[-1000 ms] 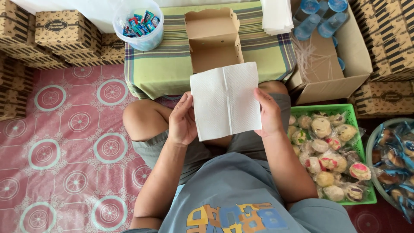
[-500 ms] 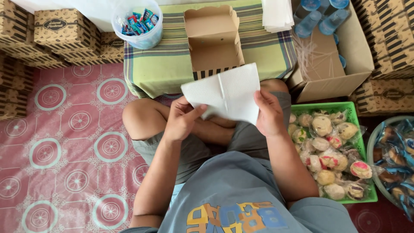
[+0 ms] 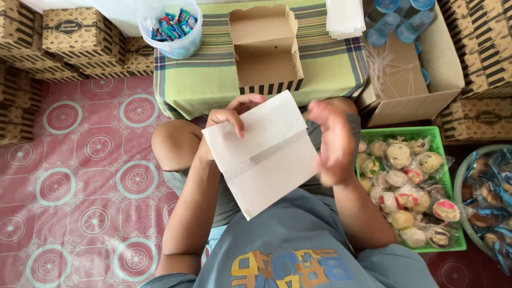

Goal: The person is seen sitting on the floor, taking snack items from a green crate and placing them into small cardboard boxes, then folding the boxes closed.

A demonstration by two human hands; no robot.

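Above the lap, left hand (image 3: 226, 120) fingers now pinch the unfolded napkin (image 3: 262, 152); right hand (image 3: 330, 138) released.

Pink medallion-patterned floor mat (image 3: 80, 176), daylight

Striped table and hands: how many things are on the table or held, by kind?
Open brown box: 1
Clear tub of sweets: 1
Stack of white paper: 1
White sheet in the left hand: 1
Total: 4

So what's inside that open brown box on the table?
The open brown box shows only bare cardboard inside, no food. Its striped front wall hides a thin strip of the floor inside it.
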